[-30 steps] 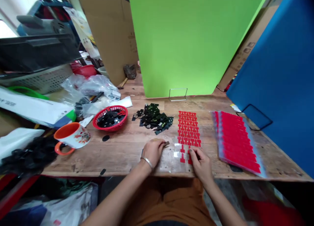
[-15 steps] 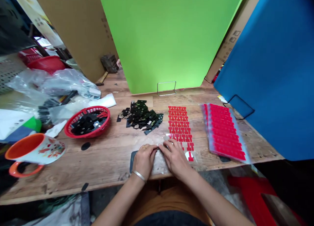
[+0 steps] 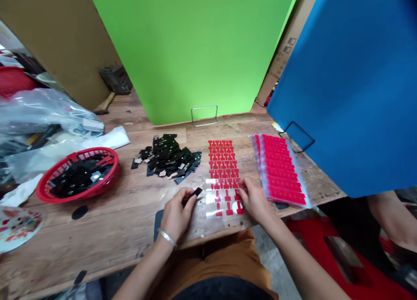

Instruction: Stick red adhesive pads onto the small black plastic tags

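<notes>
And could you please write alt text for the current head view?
The left hand holds a black piece; the right hand is at a clear sheet of red T-shaped pieces. Left of the sheet lie heaped black pieces and a red basket.

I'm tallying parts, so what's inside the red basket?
The red basket holds a jumbled heap of black pieces, with a pale spot among them and something red near the right side. Its floor and anything under the top pieces are covered.

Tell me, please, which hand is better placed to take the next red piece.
Probably the right hand: it is at the red pieces, whereas the left hand lies farther off and holds a black piece.
</notes>
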Action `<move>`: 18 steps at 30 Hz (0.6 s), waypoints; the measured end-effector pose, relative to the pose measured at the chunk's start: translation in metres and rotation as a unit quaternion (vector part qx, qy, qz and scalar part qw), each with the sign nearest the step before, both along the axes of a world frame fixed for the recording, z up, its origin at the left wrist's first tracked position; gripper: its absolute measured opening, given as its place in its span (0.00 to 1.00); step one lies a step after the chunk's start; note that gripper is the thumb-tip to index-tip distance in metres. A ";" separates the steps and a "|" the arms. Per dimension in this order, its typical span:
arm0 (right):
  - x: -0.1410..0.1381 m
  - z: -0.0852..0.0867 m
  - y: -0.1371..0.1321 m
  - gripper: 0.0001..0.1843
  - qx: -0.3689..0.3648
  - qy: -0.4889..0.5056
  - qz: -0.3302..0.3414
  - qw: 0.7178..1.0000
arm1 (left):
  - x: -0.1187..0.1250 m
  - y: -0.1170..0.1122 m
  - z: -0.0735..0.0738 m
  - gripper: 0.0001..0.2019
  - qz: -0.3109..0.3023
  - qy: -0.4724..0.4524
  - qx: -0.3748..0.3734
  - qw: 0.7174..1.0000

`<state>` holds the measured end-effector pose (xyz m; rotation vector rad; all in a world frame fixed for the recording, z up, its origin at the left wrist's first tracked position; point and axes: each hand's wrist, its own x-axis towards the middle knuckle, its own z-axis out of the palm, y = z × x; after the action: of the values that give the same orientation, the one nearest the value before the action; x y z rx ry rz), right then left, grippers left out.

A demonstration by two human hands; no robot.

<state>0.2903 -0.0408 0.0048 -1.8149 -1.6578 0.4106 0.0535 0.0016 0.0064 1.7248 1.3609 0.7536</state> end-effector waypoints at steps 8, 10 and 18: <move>0.022 0.002 0.010 0.07 -0.111 -0.053 0.042 0.992 | 0.074 -0.003 -0.002 0.08 -0.096 -0.222 -0.170 0.955; 0.024 0.001 0.014 0.07 -0.118 -0.045 0.048 0.991 | 0.088 -0.001 -0.006 0.07 -0.103 -0.228 -0.179 0.952; 0.025 0.000 0.009 0.10 -0.087 -0.028 0.053 0.994 | 0.109 0.012 -0.017 0.05 -0.087 -0.268 -0.246 0.927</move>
<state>0.3155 -0.0319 0.0049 -1.8828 -1.8115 0.5730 0.1625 0.0138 -0.0105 1.1131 0.9011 0.6471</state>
